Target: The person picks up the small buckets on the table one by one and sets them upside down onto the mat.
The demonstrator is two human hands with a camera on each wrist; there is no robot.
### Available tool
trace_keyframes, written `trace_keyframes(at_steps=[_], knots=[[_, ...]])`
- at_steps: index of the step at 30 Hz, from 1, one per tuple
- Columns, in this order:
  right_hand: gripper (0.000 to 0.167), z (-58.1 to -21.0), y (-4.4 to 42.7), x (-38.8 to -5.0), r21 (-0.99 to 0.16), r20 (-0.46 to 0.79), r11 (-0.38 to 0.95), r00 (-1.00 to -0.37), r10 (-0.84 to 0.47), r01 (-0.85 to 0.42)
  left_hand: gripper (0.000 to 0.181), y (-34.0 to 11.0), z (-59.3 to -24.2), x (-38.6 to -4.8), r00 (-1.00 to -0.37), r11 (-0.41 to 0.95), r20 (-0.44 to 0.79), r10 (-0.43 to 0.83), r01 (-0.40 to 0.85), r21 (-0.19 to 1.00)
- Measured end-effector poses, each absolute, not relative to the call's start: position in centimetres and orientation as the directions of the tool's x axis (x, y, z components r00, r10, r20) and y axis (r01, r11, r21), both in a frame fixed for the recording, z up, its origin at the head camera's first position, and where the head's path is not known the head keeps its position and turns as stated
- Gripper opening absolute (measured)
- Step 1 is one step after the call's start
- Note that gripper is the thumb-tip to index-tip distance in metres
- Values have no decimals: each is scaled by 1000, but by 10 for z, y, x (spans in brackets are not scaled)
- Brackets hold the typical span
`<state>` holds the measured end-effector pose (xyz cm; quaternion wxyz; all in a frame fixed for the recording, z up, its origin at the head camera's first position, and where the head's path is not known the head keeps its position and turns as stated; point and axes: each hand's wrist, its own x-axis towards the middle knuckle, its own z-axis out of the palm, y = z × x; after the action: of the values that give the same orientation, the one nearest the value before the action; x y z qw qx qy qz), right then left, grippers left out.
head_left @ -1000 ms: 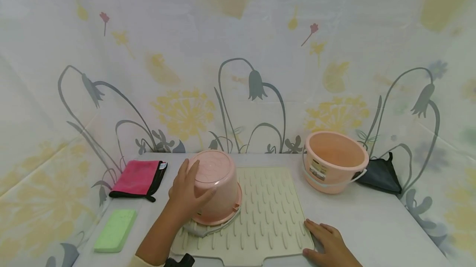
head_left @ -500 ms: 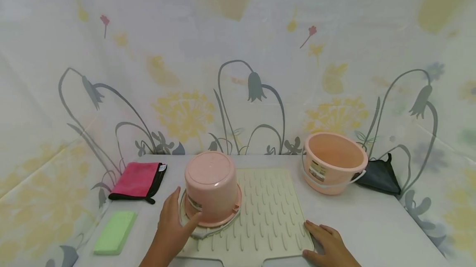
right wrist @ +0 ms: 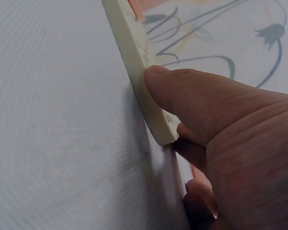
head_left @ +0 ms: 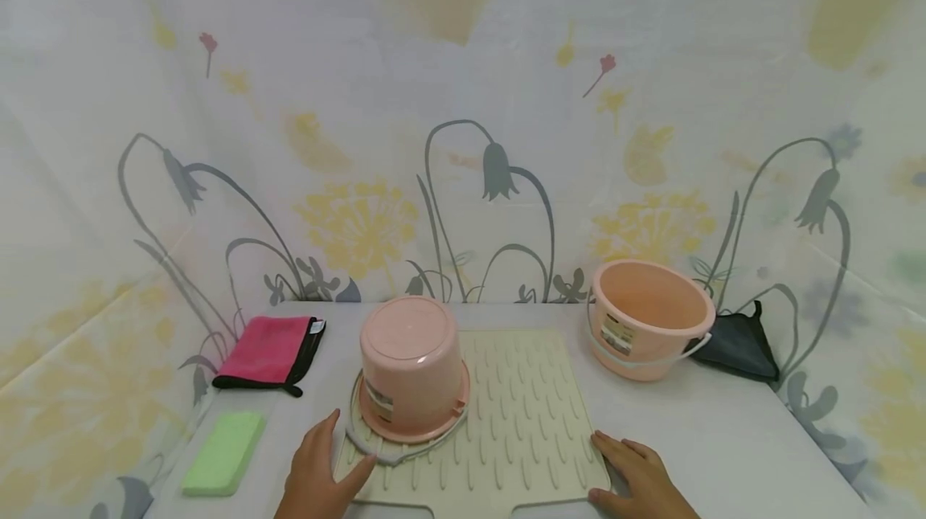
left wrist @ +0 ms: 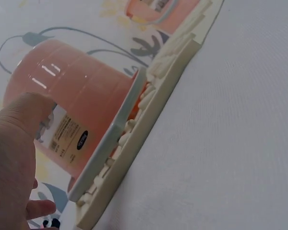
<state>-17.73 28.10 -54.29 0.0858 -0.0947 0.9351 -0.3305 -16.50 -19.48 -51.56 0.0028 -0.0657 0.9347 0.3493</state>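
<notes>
Hands: left hand (head_left: 316,469) spread, gripping nothing, by the near left corner of the mat (head_left: 524,414); right hand (head_left: 638,477) grasps its near right corner, thumb and fingers on adjoining edges.
Mat: flat on the tabletop (head_left: 731,447), apparently being steadied.
Bucket (head_left: 418,378): upside down on the mat's left side; placing it looks done, and freeing the left hand seems the step in hand.
Upright bucket (head_left: 647,342): far right; fetching it, if next, would call for a long reach by a free hand.
</notes>
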Motion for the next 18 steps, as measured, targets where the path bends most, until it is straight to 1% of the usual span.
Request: trace_keyframes(at_steps=[2,7,11,15,18], knots=[[84,-544,281,-177,-631,-81,764,-967,-242,-138,106,-197,-519,-165,-991,771,-65,-113,-129,623],[82,-544,282,-176,-612,-54,768,-959,-277,-187,108,-204,-535,-162,-998,844,-37,-55,-66,532],[86,-539,279,-176,-619,-108,776,-966,-235,-119,113,-207,-543,-163,-999,869,-45,-16,-36,494],[89,-526,274,-178,-596,-133,800,-973,-187,-72,119,-209,-547,-165,-999,889,-46,12,-10,457],[86,-512,272,-179,-576,-99,814,-982,-158,-73,119,-208,-548,-164,-999,897,-38,16,-2,442]])
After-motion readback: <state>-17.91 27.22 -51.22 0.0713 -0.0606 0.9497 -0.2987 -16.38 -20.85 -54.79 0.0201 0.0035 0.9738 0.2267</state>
